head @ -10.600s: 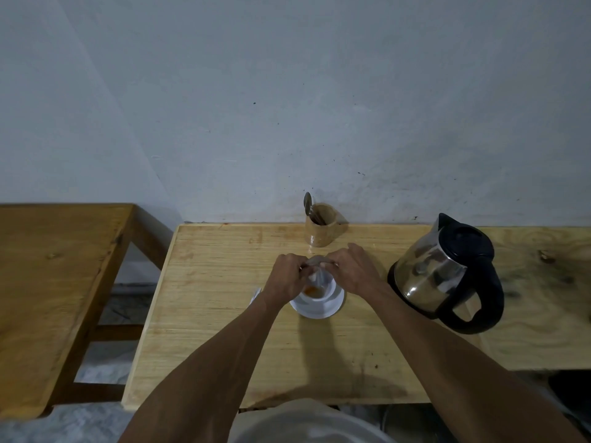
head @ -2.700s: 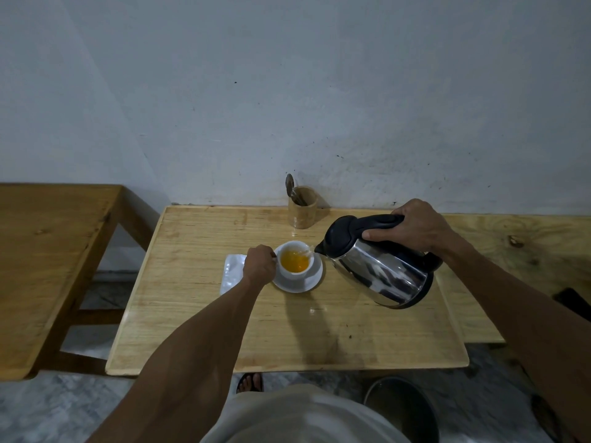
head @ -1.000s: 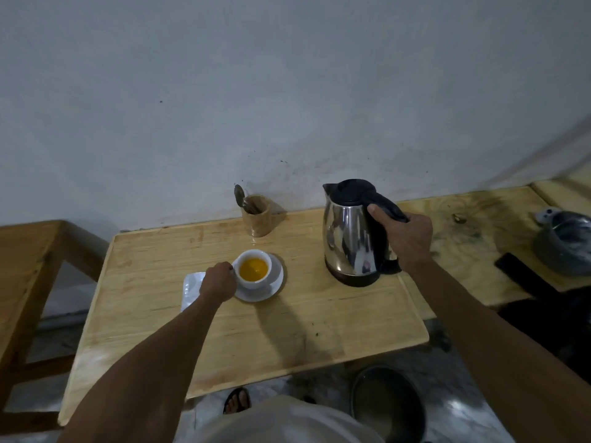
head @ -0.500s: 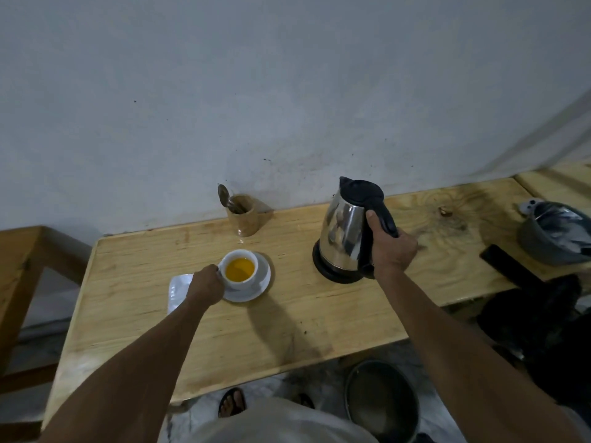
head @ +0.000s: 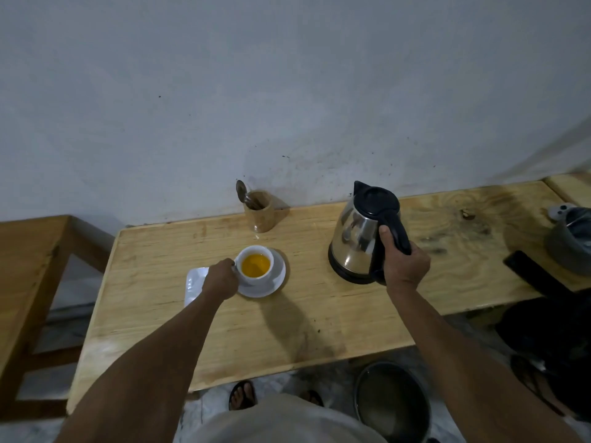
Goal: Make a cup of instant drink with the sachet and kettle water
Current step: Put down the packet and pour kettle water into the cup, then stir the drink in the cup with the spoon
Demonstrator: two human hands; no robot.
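Observation:
A white cup (head: 255,265) holding orange drink stands on a white saucer (head: 274,282) on the wooden table (head: 287,324). My left hand (head: 220,282) is closed on the cup's handle at its left side. The steel kettle (head: 359,238) with a black lid stands upright on the table to the right of the cup. My right hand (head: 403,265) grips its black handle. A white empty sachet (head: 194,284) lies flat left of the saucer, partly under my left hand.
A wooden holder (head: 259,211) with a spoon (head: 241,190) stands by the wall behind the cup. A grey pot (head: 571,239) and a black flat object (head: 534,276) lie at the far right. A second table (head: 28,266) is on the left, a bucket (head: 393,402) below.
The kettle was tilted over the cup, then swung right and came down upright on the table. My left hand has stayed on the cup handle throughout.

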